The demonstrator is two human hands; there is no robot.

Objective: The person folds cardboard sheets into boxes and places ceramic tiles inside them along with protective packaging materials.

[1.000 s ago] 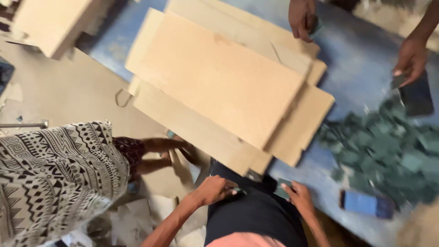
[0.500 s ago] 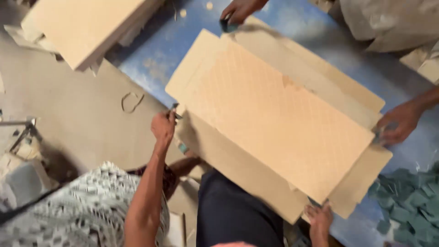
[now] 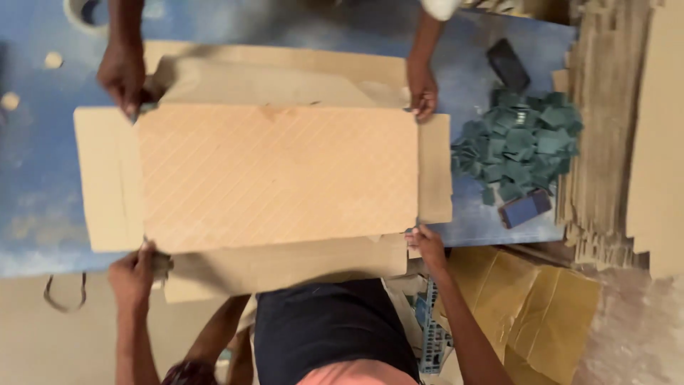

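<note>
Cardboard, a large flat tan sheet with diagonal score lines, lies on the blue surface over other plain sheets. The left hand is closed on its near left corner, and the right hand pinches the near right corner. A co-worker's hands hold the far edge. Both sides should probably keep level, so the sheet does not bend.
</note>
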